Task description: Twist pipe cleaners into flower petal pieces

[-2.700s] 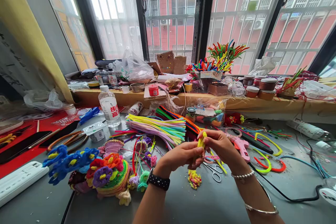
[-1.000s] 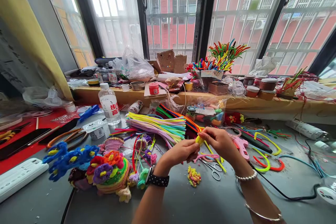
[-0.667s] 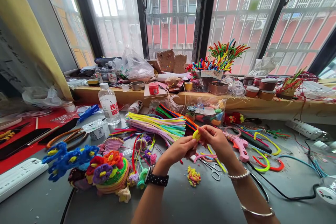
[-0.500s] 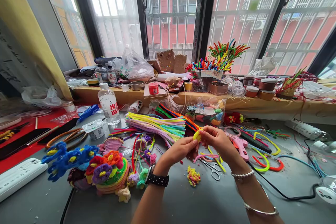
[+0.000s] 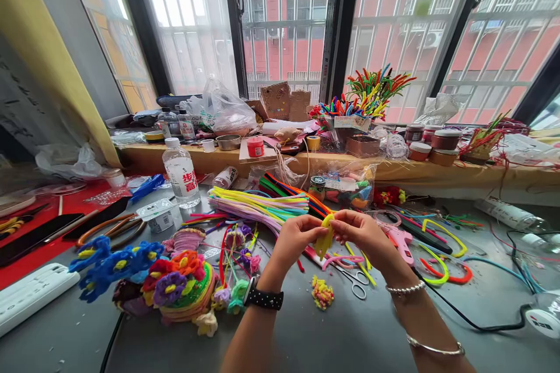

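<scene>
Between my two hands is a small yellow folded piece of pipe cleaner point(image 5: 324, 240), held above the table. My left hand point(image 5: 297, 239) pinches its left edge, while the fingertips of my right hand point(image 5: 356, 232) grip its upper right side. Under my hands lie scissors point(image 5: 356, 284) and a pink twisted strip point(image 5: 341, 260). A little pile of yellow and red fuzzy clippings point(image 5: 322, 293) sits nearer to me. Beyond my left hand spreads a thick bundle of pastel pipe cleaners point(image 5: 262, 204).
Fuzzy flowers point(image 5: 170, 285) crowd the table's left, near a white power strip point(image 5: 35, 297). A water bottle point(image 5: 180, 175) stands behind them. On the right are a pink glue gun point(image 5: 400, 242), its black cord and loose bent pipe cleaners point(image 5: 437, 268). Jars and craft supplies line the windowsill point(image 5: 394, 172).
My left hand has shifted its hold and the fingers have drawn back to the left. More of the yellow piece now shows, hanging down between my hands.
</scene>
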Demonstrator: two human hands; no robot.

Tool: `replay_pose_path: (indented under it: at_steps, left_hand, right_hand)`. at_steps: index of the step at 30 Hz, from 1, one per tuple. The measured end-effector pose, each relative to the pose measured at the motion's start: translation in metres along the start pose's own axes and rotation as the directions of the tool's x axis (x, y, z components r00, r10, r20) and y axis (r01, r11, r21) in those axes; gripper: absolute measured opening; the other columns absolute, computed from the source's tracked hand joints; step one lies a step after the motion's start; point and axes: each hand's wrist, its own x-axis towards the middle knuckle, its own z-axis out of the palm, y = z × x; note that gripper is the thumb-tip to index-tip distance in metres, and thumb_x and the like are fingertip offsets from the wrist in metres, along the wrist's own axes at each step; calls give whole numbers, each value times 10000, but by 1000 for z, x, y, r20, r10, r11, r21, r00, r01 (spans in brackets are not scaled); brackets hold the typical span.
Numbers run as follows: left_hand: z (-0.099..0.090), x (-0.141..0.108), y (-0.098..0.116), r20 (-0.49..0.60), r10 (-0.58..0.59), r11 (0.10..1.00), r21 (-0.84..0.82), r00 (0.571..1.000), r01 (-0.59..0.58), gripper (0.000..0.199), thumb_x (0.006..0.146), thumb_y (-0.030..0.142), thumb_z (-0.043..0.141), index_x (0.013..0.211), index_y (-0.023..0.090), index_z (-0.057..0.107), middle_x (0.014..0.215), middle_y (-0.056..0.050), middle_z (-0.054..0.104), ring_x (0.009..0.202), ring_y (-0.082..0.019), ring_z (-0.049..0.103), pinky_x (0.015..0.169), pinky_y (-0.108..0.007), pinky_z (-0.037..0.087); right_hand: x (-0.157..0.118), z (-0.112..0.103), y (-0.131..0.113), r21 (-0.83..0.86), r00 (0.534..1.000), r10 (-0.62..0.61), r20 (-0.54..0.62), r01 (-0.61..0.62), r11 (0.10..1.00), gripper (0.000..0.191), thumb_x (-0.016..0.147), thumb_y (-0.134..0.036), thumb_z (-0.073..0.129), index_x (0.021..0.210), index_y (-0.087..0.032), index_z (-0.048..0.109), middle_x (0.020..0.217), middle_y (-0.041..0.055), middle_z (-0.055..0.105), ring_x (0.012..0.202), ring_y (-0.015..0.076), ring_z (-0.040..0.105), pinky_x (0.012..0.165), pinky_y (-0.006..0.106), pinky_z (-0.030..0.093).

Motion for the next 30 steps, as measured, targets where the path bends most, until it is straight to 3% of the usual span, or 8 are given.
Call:
replay_pose_path:
  at_steps: [5,16,23,30]
  left_hand:
    - [2,1,0,-29,-36,995,-96,999,33,242,549,315,677,674,121,604,597,0,589,522,-90,500,495,-192,364]
    - [3,1,-1,-46,-66,986,-158,997,58,292,503,321,709,645,128,542,571,15,579,514,-92,509,485,-193,369]
    - [0,0,-2,52,-76,996,-36,996,78,292,518,355,687,651,101,629,585,4,566,549,-93,464,513,-197,332]
    - [-2,-7,6,196,-136,991,30,971,133,313,585,390,631,682,94,659,534,21,503,515,-78,403,506,-198,295]
  right_hand:
    - [-1,0,-1,33,999,40,14,-41,999,217,595,-327,679,697,-152,600,593,-28,573,509,68,489,514,205,381]
    - [0,10,-1,-17,997,-38,-67,37,999,250,585,-353,667,642,-136,555,543,-38,525,487,70,444,496,213,359]
    - [1,12,2,-71,995,-69,-71,64,995,230,617,-347,647,630,-142,544,520,-41,512,465,68,427,461,207,324]
    - [-2,4,-2,-53,998,-41,52,43,998,249,661,-386,606,701,-147,550,539,-43,511,443,58,410,451,199,321]
